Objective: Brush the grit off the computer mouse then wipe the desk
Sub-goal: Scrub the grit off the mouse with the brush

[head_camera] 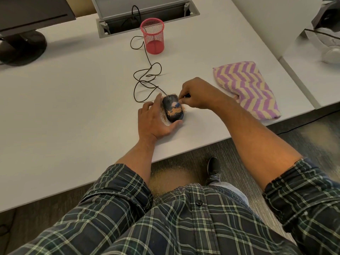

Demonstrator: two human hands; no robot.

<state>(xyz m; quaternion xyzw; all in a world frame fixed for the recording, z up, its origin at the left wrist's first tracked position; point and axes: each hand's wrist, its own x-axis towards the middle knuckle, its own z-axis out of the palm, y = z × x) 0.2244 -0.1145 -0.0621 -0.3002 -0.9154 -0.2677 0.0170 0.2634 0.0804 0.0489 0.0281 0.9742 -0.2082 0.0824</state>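
A black wired computer mouse [173,115] lies on the white desk [73,100] with orange-tan grit [173,112] across its back and more scattered on the desk around it. My left hand [154,120] holds the mouse from its left side, thumb curled round its near end. My right hand [198,93] pinches a small brush with a dark handle; its blue bristle tip [177,104] touches the top of the mouse. A folded purple and yellow zigzag cloth [248,87] lies on the desk to the right.
The mouse cable [145,78] loops back past a red mesh pen cup [153,36] to a cable port [147,17]. A monitor base [22,46] stands at far left. The desk's front edge runs close below my hands. Grit lies on the carpet [171,179] beneath.
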